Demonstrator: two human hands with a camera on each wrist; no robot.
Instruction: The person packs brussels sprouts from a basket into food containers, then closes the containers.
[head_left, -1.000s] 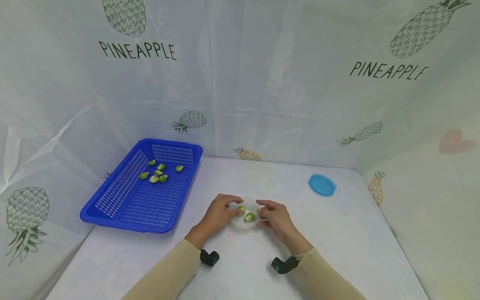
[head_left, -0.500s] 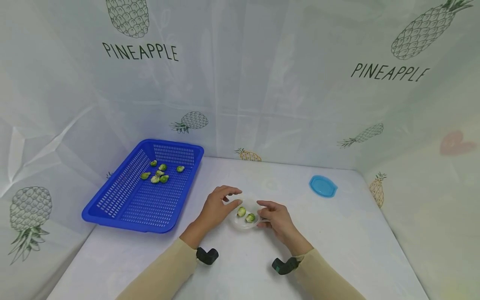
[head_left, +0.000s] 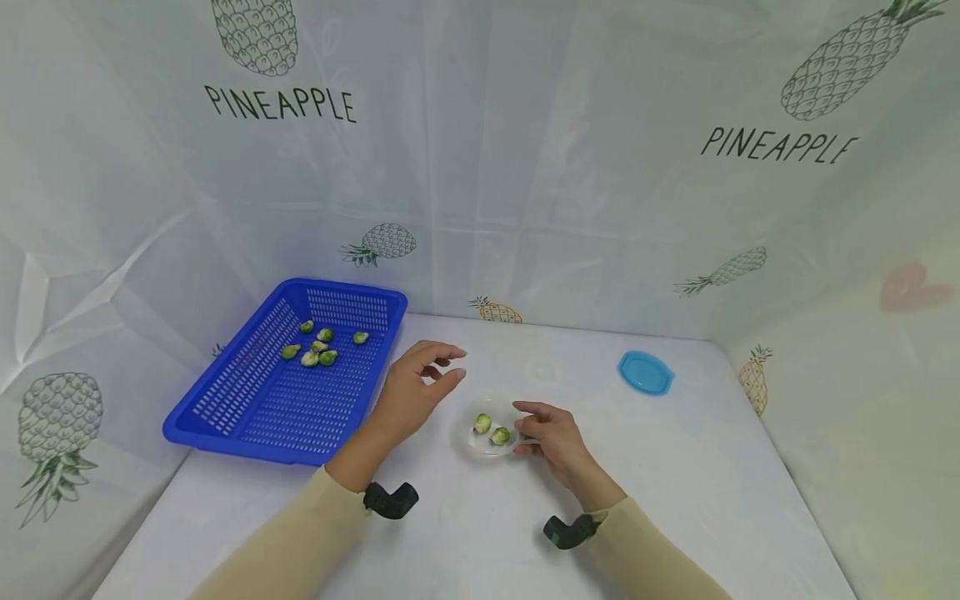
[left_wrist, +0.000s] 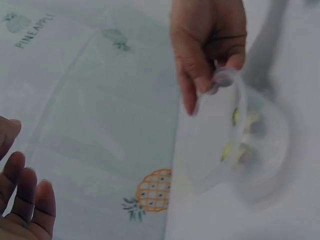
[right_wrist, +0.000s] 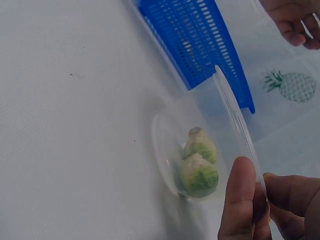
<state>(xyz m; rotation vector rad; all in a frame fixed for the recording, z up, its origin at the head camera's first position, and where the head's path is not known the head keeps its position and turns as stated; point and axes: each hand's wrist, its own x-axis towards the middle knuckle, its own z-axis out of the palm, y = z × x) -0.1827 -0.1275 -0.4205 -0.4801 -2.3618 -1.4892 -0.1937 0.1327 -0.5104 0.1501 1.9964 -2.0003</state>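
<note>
The clear bowl (head_left: 491, 454) stood upright on the white table (head_left: 675, 475), in front of the person and between the two hands, where either could have got at it easily. The right hand (head_left: 553, 437) pinched the bowl's edge between thumb and fingers, with the thumb on one face of the rim and the fingertips on the other; that grip probably served to steady a light tub while leaving its mouth uncovered. Two sprouts (head_left: 500, 436) lay on the bowl's floor, just beside each other, though whether they touched was hard to tell. The left hand (head_left: 412, 387) hung above the table between the bowl and the blue basket (head_left: 273, 452), thumb and forefinger well parted, the other fingers loosely bent, with nothing in its hold. More sprouts (head_left: 310, 358) sat loose toward the basket's far end, most of them bunched together and one apart; the wide, low tray seemed to suit picking from above. A blue lid (head_left: 646, 372) lay flat on the table, well apart on the bowl's other side, perhaps to keep it out of the hands' way.
</note>
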